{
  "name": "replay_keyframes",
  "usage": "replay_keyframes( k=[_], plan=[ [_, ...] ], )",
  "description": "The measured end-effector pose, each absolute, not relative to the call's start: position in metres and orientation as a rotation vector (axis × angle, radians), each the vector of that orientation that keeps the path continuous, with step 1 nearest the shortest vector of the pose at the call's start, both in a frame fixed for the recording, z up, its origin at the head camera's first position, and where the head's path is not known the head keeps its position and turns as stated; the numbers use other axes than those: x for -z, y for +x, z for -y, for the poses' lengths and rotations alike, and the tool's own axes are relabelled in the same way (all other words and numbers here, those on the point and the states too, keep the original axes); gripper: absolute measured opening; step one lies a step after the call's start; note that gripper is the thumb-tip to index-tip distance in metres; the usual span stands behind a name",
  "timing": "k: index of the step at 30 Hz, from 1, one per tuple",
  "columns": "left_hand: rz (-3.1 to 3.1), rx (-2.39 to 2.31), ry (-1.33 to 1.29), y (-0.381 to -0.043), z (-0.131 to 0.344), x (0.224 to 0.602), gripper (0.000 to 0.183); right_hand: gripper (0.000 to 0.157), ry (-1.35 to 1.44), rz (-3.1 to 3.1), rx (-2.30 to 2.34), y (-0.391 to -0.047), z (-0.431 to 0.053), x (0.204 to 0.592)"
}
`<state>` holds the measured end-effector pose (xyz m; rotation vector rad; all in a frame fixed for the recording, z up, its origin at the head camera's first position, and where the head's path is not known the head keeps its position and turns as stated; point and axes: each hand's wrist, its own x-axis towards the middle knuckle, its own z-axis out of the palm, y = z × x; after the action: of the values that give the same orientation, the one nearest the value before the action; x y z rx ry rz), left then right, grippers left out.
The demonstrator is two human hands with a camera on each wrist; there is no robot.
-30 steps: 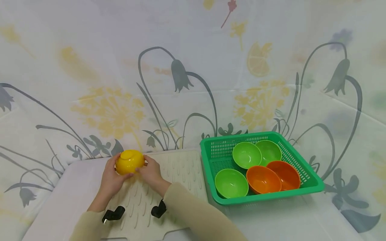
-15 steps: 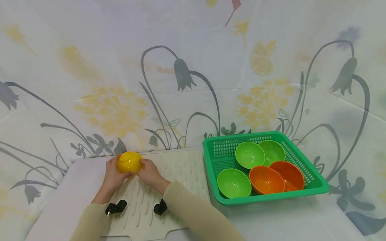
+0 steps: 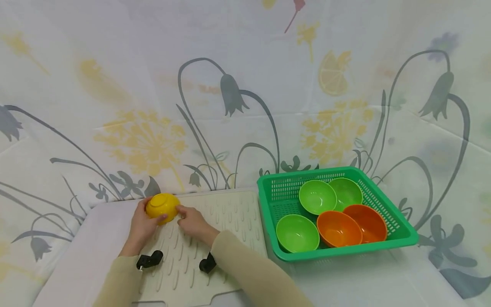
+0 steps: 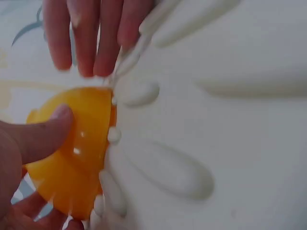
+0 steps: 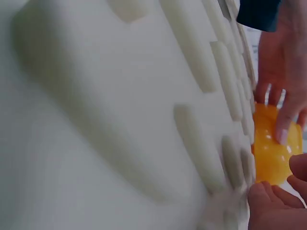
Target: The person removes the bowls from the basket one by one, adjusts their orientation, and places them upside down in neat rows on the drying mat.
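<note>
A glossy yellow bowl is turned bottom up over the far left of the pale drying mat, its rim close to the ridges. My left hand grips its left side, thumb on the near wall and fingers reaching round behind. Just to the right is my right hand, fingertips near the bowl's wall. In the left wrist view, those fingers are straight and a small gap parts them from the bowl. The right wrist view shows the bowl between both hands.
On the right a green basket holds light green bowls and orange bowls, open side up. Black wrist-camera pieces hang at both cuffs. A flower-printed cloth rises behind the mat.
My right hand has let go of the bowl and drawn slightly right. The left hand keeps its grip, and the bowl has shifted a little to the left.
</note>
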<state>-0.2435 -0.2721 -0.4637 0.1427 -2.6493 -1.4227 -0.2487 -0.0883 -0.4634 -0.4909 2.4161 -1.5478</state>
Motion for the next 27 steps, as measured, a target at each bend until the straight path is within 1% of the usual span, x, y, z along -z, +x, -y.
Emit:
replay_keyframes(
  k=[5,11,20,27],
  plan=[
    [2.623,1.523,0.165,-0.242,0.277,0.464,0.083,0.046,-0.410,-2.401,1.646,-0.251,0.076,0.449],
    [2.579,1.610,0.210,-0.242,0.278,0.467,0.085,0.041,-0.385,-2.371,1.780,-0.248,0.060,0.413],
    [2.520,1.670,0.241,-0.242,0.277,0.476,0.087,0.035,-0.515,-2.390,1.759,-0.244,0.019,0.359],
    [2.489,1.714,0.249,-0.245,0.275,0.477,0.086,0.034,-0.661,-2.504,1.541,-0.250,-0.041,0.329]
  ],
)
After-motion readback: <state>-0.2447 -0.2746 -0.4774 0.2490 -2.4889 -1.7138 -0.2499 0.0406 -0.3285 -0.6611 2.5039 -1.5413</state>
